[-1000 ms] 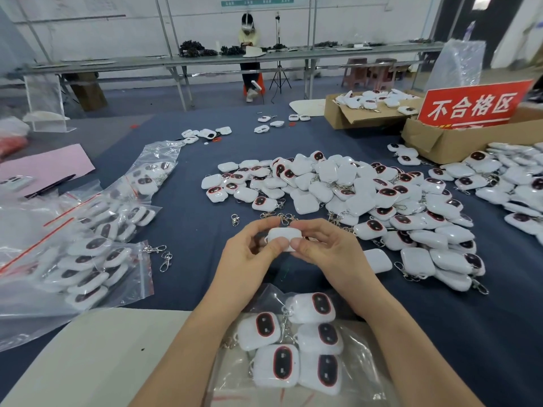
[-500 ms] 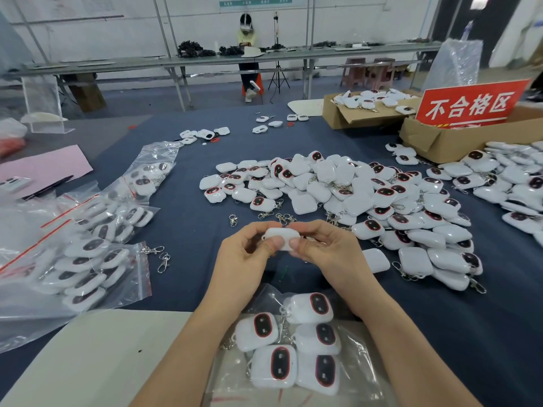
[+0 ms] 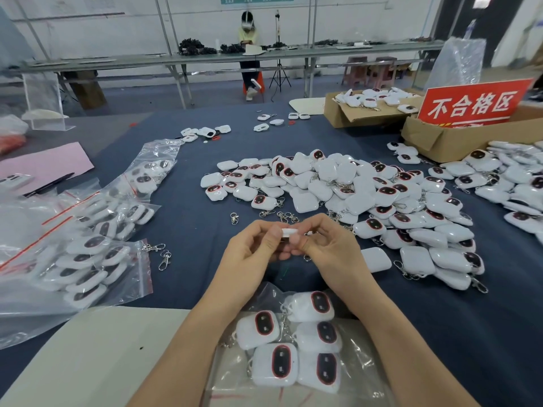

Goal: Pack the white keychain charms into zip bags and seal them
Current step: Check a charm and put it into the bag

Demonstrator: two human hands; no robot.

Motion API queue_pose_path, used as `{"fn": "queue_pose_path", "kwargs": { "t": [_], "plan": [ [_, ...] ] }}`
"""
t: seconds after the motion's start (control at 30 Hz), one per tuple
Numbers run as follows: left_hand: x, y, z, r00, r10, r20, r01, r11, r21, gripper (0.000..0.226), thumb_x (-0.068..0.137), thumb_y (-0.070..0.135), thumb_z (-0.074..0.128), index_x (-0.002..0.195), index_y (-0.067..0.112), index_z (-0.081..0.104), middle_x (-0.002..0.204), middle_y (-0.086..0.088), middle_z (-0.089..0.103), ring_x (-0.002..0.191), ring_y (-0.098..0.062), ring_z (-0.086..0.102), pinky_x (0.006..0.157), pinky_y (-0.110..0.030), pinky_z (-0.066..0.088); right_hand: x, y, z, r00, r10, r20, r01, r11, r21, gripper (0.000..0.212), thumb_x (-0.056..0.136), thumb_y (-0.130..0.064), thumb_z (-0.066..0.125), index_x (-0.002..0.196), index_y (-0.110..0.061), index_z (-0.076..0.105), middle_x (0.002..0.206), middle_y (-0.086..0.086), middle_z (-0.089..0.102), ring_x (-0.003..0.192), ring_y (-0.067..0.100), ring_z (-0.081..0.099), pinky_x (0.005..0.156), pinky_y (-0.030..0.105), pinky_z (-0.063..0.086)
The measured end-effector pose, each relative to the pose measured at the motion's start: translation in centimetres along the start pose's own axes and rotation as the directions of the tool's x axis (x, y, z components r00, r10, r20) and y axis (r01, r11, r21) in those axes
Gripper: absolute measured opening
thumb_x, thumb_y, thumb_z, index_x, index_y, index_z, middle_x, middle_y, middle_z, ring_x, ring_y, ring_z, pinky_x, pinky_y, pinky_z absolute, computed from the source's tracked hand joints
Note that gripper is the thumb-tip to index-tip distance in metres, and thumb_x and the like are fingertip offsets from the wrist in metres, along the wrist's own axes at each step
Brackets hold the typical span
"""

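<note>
Turned edge-on, the white charm (image 3: 289, 231) now shows seemingly just its rim.

A bare strip of blue cloth (image 3: 188, 224) runs near to far between the filled zip bags (image 3: 88, 254) on my left and the charm pile (image 3: 338, 189) spreading far and right, with a few loose clasps (image 3: 234, 218) on it. Near me the open bag (image 3: 364, 365) of charms blocks the table edge; the cloth to its right lies bare.
</note>
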State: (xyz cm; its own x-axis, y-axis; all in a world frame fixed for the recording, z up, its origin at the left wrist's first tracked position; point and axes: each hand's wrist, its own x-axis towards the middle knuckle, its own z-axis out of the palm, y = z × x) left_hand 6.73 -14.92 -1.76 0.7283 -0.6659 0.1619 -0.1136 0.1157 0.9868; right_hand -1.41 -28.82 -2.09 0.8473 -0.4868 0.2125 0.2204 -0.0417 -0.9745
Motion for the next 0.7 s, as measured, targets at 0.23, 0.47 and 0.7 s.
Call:
{"fn": "queue_pose_path", "kwargs": {
  "t": [0.23, 0.47, 0.7],
  "plan": [
    [0.13, -0.03, -0.08, 0.999, 0.028, 0.016, -0.027, 0.999, -0.038, 0.036, 0.095, 0.03, 0.054, 0.11, 0.0, 0.066, 0.098, -0.016, 0.077, 0.091, -0.027, 0.075, 0.082, -0.027, 0.059, -0.1, -0.17, -0.03, 1.0, -0.008, 0.009, 0.008, 1.0, 0.015, 0.014, 0.085, 0.0, 0.074, 0.085, -0.014, 0.07, 0.077, -0.002, 0.077, 0.066, 0.005, 0.069, 0.064, 0.013, 0.052],
    [0.11, -0.01, -0.4, 0.999, 0.016, -0.035, -0.016, 1.0, -0.006, 0.018, 0.1, 0.016, 0.061, 0.115, 0.016, 0.071, 0.109, 0.0, 0.077, 0.104, -0.014, 0.072, 0.09, -0.021, 0.055, -0.03, 0.09, -0.38, 0.999, 0.036, 0.022, -0.037, 0.999, 0.022, 0.015, 0.089, -0.003, 0.071, 0.097, -0.016, 0.071, 0.094, -0.006, 0.078, 0.088, 0.008, 0.074, 0.08, 0.017, 0.055],
    [0.31, -0.07, -0.42, 0.998, 0.008, -0.055, -0.002, 0.994, 0.105, 0.047, 0.095, 0.0, 0.065, 0.134, 0.026, 0.06, 0.127, 0.016, 0.069, 0.114, 0.003, 0.064, 0.092, -0.014, 0.051, 0.08, 0.16, -0.54, 0.999, 0.043, 0.008, -0.042, 0.998, -0.052, 0.027, 0.087, 0.0, 0.072, 0.101, -0.023, 0.069, 0.091, -0.018, 0.074, 0.083, -0.001, 0.07, 0.072, 0.009, 0.049]
  ]
}}
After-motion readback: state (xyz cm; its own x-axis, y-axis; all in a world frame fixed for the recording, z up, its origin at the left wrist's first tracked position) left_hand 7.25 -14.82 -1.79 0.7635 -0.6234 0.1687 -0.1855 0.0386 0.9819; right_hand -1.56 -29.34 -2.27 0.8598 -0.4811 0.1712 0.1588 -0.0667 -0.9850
